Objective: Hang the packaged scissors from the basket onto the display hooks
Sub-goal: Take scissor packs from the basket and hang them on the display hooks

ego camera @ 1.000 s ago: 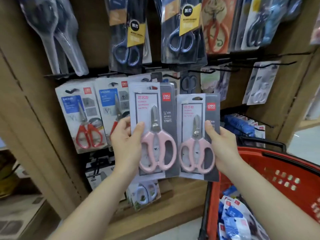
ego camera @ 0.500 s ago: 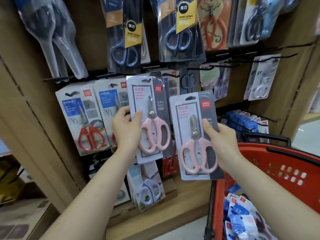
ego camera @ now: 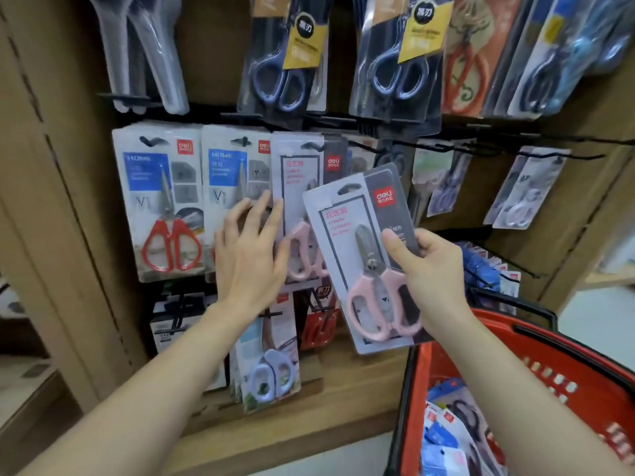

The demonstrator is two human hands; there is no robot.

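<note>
Packaged scissors (ego camera: pixel 347 242) sit pinched in the right hand (ego camera: pixel 436 273), unhung. One pink pack (ego camera: pixel 299 180) hangs already beside the spread left hand (ego camera: pixel 251 259); the basket (ego camera: pixel 498 348) holds more.

Soft, even indoor light, moderately bright, with no hard shadows. Glare streaks the clear plastic packs (ego camera: pixel 388 56) well above the red basket (ego camera: pixel 508 341). Motion blur smears their print. Far left of the basket, the wooden upright (ego camera: pixel 51 201) bows with wide-angle distortion.
</note>
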